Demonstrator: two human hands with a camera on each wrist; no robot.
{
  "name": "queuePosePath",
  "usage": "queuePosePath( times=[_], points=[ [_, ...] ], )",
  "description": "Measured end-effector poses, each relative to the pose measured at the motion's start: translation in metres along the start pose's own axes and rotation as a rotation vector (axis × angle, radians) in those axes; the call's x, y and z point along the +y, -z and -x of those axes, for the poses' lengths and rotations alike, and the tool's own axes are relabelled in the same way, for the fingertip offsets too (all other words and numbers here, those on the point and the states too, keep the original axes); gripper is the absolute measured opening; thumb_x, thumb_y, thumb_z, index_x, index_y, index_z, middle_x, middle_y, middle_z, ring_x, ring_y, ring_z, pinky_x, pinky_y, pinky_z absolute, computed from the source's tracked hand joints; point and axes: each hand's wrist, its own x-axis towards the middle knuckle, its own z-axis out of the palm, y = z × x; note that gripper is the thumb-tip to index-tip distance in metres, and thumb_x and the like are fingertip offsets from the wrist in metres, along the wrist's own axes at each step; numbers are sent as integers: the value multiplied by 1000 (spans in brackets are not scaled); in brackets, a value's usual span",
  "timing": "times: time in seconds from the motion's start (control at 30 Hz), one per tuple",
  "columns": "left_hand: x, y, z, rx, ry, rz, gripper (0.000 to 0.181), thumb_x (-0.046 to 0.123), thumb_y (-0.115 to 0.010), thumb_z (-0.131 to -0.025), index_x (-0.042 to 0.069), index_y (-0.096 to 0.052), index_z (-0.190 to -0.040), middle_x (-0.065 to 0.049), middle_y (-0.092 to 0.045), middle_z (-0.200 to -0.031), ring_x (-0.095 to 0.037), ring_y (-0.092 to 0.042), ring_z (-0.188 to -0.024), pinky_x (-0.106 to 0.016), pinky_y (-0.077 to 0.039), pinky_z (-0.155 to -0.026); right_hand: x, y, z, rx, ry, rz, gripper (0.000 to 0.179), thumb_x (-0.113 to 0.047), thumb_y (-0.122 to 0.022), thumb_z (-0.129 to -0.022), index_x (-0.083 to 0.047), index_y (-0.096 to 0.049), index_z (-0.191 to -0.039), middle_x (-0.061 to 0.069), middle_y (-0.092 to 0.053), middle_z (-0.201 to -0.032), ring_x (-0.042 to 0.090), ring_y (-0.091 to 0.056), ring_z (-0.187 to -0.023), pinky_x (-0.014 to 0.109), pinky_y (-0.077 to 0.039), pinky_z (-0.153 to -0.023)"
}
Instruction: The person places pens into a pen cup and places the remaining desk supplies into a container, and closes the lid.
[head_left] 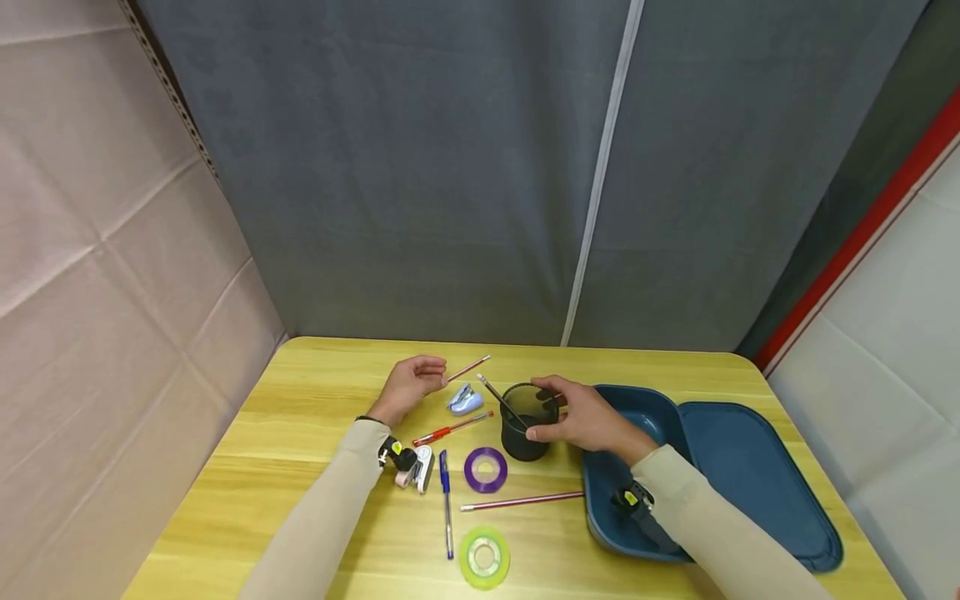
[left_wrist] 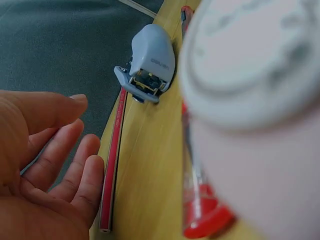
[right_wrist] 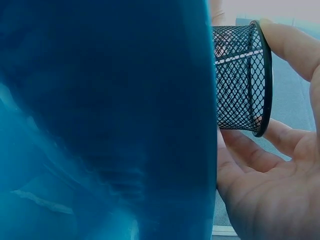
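Observation:
My right hand (head_left: pixel 585 414) grips a black mesh pen cup (head_left: pixel 525 447) by its rim, thumb on one side and fingers on the other. The cup stands upright, and a dark pencil (head_left: pixel 495 392) leans inside it. In the right wrist view the mesh cup (right_wrist: pixel 239 82) shows between thumb and fingers. Farther left, my left hand (head_left: pixel 411 387) has loosely bent fingers with nothing between them. Its fingertips are right beside a red pencil (left_wrist: pixel 115 160) lying on the table. A light blue stapler (head_left: pixel 466 402) sits close by, with a red pen (head_left: pixel 453 428) in front of it.
A blue box (head_left: pixel 626 533) and its lid (head_left: pixel 757 475) stand to the right, under my right forearm. Nearer me lie a blue pen (head_left: pixel 446 500), purple tape (head_left: pixel 470 471), another red pencil (head_left: pixel 525 501) and green tape (head_left: pixel 467 560). A small white item (head_left: pixel 425 467) sits by my left wrist.

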Motion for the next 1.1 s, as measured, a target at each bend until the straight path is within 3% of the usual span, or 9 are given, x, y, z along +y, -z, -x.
queuePosePath(
  times=[0.4,0.9,1.1],
  points=[
    [-5,8,-4,-7,39,-77,42,-1,-74,-96,1,-66,-136,-18,-71,-133,-31,-69,-123,-30,-62,-97,2,-1,-2,1,6,-1,89,-48,-91,-81,-13,-53,-154,15,-64,-143,35,-63,-126,49,-61,-101],
    [-11,14,-8,-16,14,-291,48,10,-90,-84,11,-73,-128,-4,-78,-106,-15,-72,-93,-28,-60,-80,2,-3,-1,10,-8,-5,89,-47,-91,-81,-15,-53,-154,13,-63,-143,34,-63,-126,49,-61,-101],
    [-9,13,-8,-20,17,-337,45,7,-87,-85,9,-71,-128,-1,-80,-100,-14,-73,-86,-27,-59,-72,2,-3,-2,20,-15,3,89,-48,-92,-80,-15,-53,-154,12,-64,-142,33,-63,-126,48,-61,-100]
  ],
)
